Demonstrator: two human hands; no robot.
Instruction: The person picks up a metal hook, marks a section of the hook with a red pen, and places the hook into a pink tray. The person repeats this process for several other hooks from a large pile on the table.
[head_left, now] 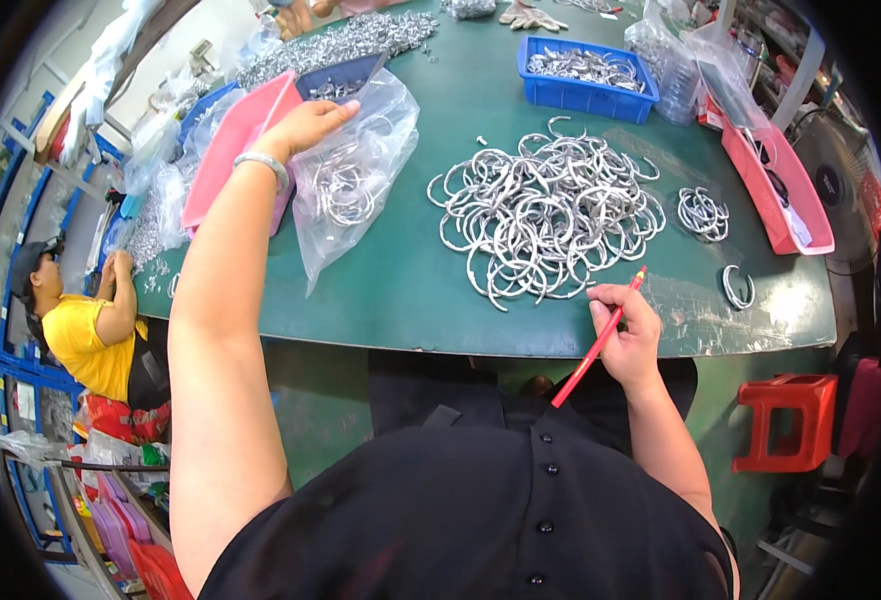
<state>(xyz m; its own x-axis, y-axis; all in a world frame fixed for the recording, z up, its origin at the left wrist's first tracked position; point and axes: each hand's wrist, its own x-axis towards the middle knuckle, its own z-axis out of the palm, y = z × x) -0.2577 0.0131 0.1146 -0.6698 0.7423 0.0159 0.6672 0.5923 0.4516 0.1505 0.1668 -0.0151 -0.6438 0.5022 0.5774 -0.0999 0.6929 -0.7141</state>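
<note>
My left hand [310, 127] reaches out over a pink plastic bin [245, 140], palm down, with a finger stretched to the right. It looks open, though its other fingers are partly hidden. Just below it, a clear plastic bag [385, 125] holds several silvery rings [345, 195]. My right hand [628, 335] is closed around a red pencil [588, 368], slanted with one end up toward the table. Beyond that hand lies a large heap of silver C-shaped bangles [550, 210]. A smaller bundle of bangles [703, 215] and a single bangle [737, 288] lie to its right.
A blue bin [588, 98] of metal pieces stands at the back, with a pile of small metal parts [360, 40] to its left. Another pink bin [780, 190] sits at the right edge. A red stool [785, 420] stands right. A person in yellow [90, 335] works at left.
</note>
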